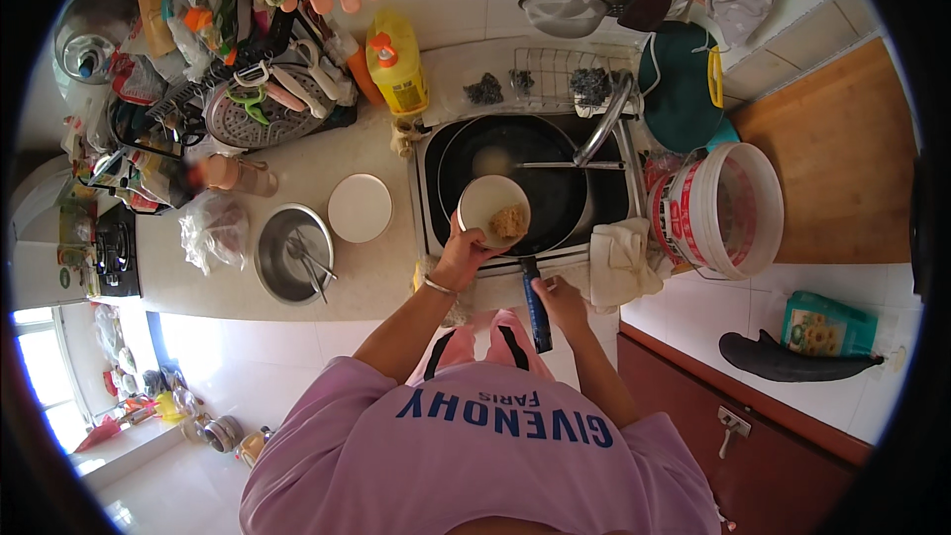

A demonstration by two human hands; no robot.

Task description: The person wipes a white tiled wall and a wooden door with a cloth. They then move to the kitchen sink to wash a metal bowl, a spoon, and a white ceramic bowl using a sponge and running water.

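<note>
My left hand [464, 249] grips a white bowl [475, 197] by its near rim, tilted over a black frying pan [550, 208]. Brownish crumbly food [510, 221] lies in the lower part of the bowl. The pan sits in the sink [615, 197], and a pale round patch [492, 161] shows on its dark inside. Its dark blue handle [536, 308] sticks out over the counter's front edge towards me. Beside the handle is my right hand [565, 303], fingers curled and fingertips at its right edge; whether they wrap underneath is hidden.
A metal faucet [605, 119] reaches over the pan. Left on the counter stand a white plate [360, 208] and a steel bowl [271, 260] with utensils. A yellow bottle [399, 67] stands behind. Right are a folded cloth [622, 260] and a white bucket [769, 215].
</note>
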